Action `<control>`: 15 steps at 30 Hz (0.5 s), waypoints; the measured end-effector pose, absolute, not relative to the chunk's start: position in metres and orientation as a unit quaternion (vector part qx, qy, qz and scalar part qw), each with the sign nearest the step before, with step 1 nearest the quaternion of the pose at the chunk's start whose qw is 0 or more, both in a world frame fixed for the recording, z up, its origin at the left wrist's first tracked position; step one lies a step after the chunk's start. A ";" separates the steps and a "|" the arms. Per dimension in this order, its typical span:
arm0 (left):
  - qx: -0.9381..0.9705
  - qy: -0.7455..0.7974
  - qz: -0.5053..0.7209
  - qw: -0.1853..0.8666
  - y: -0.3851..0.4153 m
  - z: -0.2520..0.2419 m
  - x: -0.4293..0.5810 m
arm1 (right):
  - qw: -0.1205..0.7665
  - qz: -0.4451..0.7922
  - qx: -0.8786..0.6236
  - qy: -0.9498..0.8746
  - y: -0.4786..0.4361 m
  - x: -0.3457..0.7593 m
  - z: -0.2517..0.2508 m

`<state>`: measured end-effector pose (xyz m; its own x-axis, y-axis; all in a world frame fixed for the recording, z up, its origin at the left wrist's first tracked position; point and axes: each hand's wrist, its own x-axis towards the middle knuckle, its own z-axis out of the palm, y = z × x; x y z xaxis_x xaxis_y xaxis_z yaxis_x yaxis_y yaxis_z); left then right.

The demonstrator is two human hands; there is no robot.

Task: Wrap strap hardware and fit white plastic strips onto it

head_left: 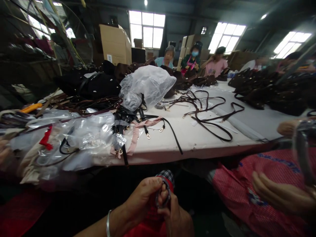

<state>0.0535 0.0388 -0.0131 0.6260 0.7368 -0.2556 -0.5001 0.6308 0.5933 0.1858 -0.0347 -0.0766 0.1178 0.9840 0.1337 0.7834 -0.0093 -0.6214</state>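
In the lower middle of the head view, my left hand [144, 192] and my right hand [179, 215] meet above my lap. Between them is a dark, ring-shaped piece [169, 192]; its exact kind is hard to make out. The left thumb and fingers are closed on it from the left. My right fingers pinch its lower right side. A silver bangle [108, 223] circles my left wrist. Red cloth and a checked sleeve or cloth [167, 175] show behind the hands.
Across the white table [195, 149] lie brown straps [214, 131], black straps with gold clasps [148, 135], plastic bags [96, 130] and dark bags [96, 86]. At right, another person's hands [281, 194] hold a dark loop over a red woven sack [237, 177]. Several people sit beyond.
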 end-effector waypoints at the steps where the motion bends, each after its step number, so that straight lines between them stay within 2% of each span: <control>1: 0.241 0.249 0.357 0.868 0.040 -0.014 0.053 | 0.292 0.179 -0.691 -0.636 -0.034 0.184 -0.077; 9: 0.252 0.295 0.436 0.812 0.051 -0.010 0.050 | 0.262 0.308 -0.755 -0.516 -0.024 0.165 -0.067; 15: 0.401 0.337 0.505 0.686 0.063 -0.003 0.043 | 0.326 0.383 -0.706 -0.498 -0.020 0.167 -0.056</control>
